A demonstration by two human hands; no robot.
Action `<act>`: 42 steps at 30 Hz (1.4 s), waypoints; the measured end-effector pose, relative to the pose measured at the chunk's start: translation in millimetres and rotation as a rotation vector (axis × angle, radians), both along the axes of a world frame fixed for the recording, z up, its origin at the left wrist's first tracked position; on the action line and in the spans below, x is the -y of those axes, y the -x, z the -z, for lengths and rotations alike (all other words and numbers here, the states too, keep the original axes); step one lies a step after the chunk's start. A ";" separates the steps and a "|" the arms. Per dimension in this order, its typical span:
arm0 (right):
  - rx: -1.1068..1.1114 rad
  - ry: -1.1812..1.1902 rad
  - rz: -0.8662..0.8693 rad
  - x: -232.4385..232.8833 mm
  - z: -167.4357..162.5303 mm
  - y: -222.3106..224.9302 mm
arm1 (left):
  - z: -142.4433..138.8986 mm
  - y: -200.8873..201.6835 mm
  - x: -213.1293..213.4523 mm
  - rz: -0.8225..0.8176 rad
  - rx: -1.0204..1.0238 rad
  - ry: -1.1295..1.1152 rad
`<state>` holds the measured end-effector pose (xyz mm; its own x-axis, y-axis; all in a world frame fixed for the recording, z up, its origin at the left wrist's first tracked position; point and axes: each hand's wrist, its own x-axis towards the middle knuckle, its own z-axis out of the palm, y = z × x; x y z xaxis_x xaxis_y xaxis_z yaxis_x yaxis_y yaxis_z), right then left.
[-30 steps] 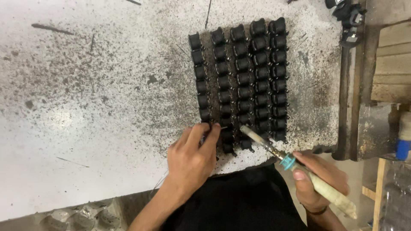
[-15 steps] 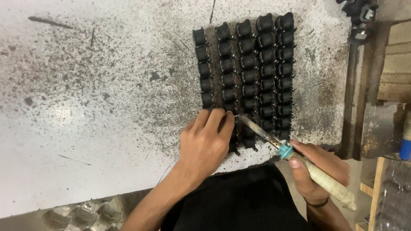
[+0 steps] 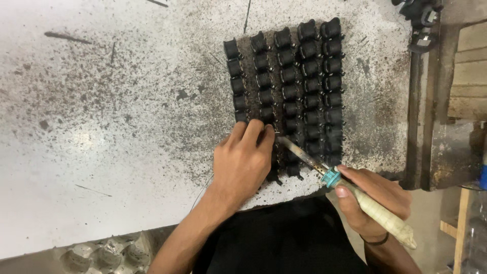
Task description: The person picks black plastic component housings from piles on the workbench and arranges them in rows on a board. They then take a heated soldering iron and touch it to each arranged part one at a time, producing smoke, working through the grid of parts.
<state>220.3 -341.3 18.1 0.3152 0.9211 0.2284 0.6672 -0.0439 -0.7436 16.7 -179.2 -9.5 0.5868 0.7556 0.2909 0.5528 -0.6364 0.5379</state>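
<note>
Several small black plastic parts (image 3: 299, 86) lie in neat rows on a speckled white worktable (image 3: 101, 127). My left hand (image 3: 242, 160) rests on the near end of the rows, fingertips pinched at one black part. My right hand (image 3: 373, 200) grips a soldering iron (image 3: 355, 195) with a tape-wrapped handle and a teal collar. Its metal tip points up-left and meets the part just beside my left fingertips.
A rusty metal frame (image 3: 426, 96) runs along the table's right edge, with wooden boards (image 3: 469, 76) beyond it. More black parts (image 3: 418, 20) sit at the top right corner. A grey moulded tray (image 3: 101, 256) lies below the table's front edge.
My left hand has slid farther up the rows of black parts. The soldering iron tip has followed it upward. The view has also shifted slightly.
</note>
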 end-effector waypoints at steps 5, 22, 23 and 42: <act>-0.106 -0.028 0.105 11.9 -1.9 -6.2 | -9.9 15.6 1.5 -0.040 0.097 -0.034; 0.073 -0.093 -0.060 15.4 -7.3 13.5 | 1.9 20.7 28.3 0.073 0.075 0.062; 0.103 -0.039 -0.086 12.8 -12.2 13.8 | 1.3 20.0 28.7 0.080 0.066 0.062; 0.157 0.065 -0.150 5.7 -28.9 14.4 | 6.2 20.4 36.9 0.074 0.046 0.066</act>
<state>205.9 -346.9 47.0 0.1386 0.9695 0.2021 0.7771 0.0200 -0.6290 -3.7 -216.1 -15.7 0.6289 0.7293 0.2695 0.4794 -0.6367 0.6040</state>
